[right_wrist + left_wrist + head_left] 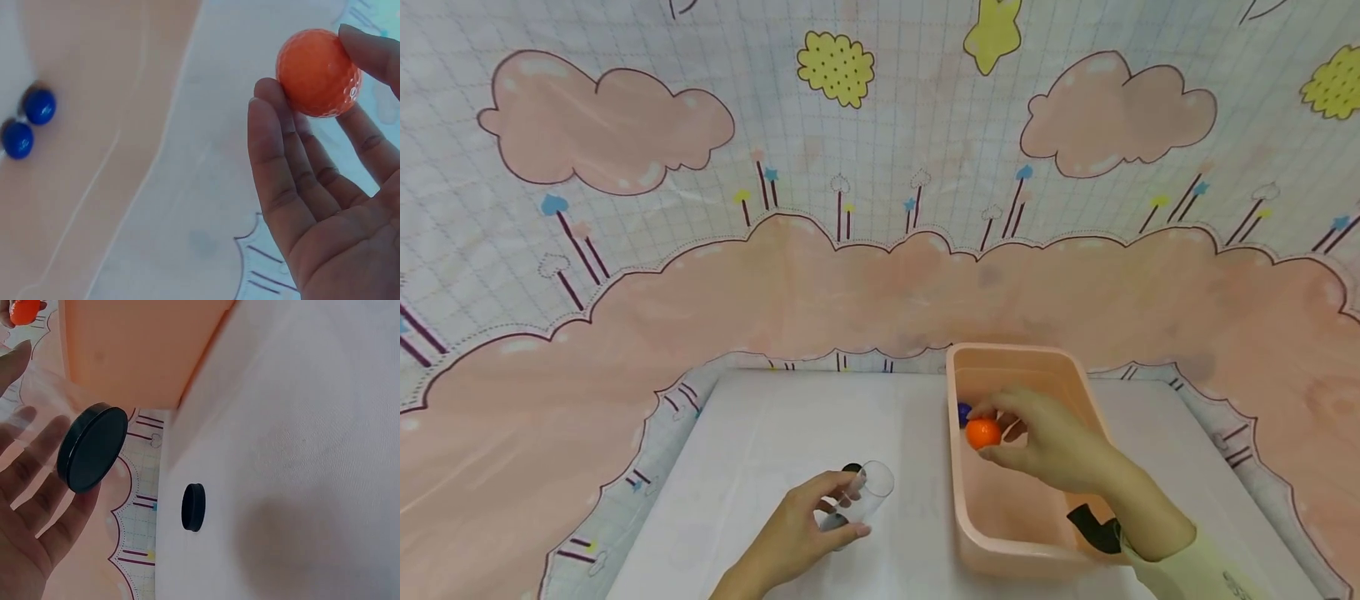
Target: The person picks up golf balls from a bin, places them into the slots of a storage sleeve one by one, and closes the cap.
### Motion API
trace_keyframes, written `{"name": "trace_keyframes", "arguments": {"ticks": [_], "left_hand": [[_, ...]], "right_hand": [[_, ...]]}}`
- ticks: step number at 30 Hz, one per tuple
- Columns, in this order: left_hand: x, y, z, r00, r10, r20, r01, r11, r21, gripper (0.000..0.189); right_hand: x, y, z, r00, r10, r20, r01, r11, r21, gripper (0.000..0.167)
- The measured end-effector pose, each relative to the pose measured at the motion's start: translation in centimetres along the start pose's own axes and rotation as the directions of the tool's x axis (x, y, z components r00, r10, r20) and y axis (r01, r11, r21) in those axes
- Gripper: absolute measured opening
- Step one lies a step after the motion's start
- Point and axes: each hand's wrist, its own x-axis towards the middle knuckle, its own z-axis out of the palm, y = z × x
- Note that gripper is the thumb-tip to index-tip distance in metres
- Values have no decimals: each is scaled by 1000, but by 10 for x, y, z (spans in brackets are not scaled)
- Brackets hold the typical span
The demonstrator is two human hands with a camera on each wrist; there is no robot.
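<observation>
My left hand [797, 525] grips a clear cylindrical container [876, 485] between thumb and fingers, tilted above the white table. Its round black base [94, 449] faces the camera in the left wrist view. Beyond the fingers, a black lid [194, 507] stands apart on the table. Over the peach plastic bin [957, 479], my right hand [1051, 442] pinches an orange golf ball [318, 74] between its thumb and fingertips. Two blue balls, one nearer the corner [39, 106] and one beside it [17, 140], lie inside the bin.
The bin's tall walls stand on the right part of the white table [760, 433], to the right of the clear container. A cloth backdrop [865, 292] with clouds and stars rises behind the table and runs along its sides. A black strap piece [1093, 529] sits by the right wrist.
</observation>
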Motion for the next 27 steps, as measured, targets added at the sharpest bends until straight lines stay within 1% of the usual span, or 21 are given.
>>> {"name": "trace_keyframes", "arguments": {"ticks": [3, 8, 10, 12, 17, 20, 23, 25, 27], "left_hand": [[1, 2, 0, 1000, 4, -1, -4, 1000, 2, 52], [1, 6, 2, 1000, 13, 0, -13, 1000, -3, 55], [1, 7, 2, 1000, 18, -1, -18, 1000, -2, 55], [1, 9, 3, 1000, 26, -4, -26, 1000, 7, 53], [-1, 13, 5, 998, 55, -24, -53, 998, 44, 51], [-1, 15, 7, 998, 60, -36, -58, 997, 60, 51], [-1, 18, 10, 998, 51, -35, -48, 997, 67, 52], [-1, 20, 12, 999, 42, -31, -40, 997, 67, 52], [-2, 23, 14, 999, 36, -26, -34, 997, 67, 52]], "right_hand": [[-6, -8, 3, 1000, -19, -24, 19, 1000, 14, 33], [-17, -22, 12, 998, -19, -57, 21, 999, 43, 37], [-20, -27, 18, 997, -24, -80, 28, 998, 59, 38], [-24, -30, 24, 993, -43, -109, 52, 996, 76, 39], [-30, -33, 42, 986, -40, -165, 58, 993, 105, 44], [-31, -32, 53, 983, -22, -180, 46, 990, 132, 41], [-31, -32, 63, 983, 4, -181, 27, 985, 169, 38], [-30, -32, 69, 983, 9, -182, 27, 980, 197, 35], [-30, -33, 75, 982, -6, -188, 47, 976, 214, 34]]}}
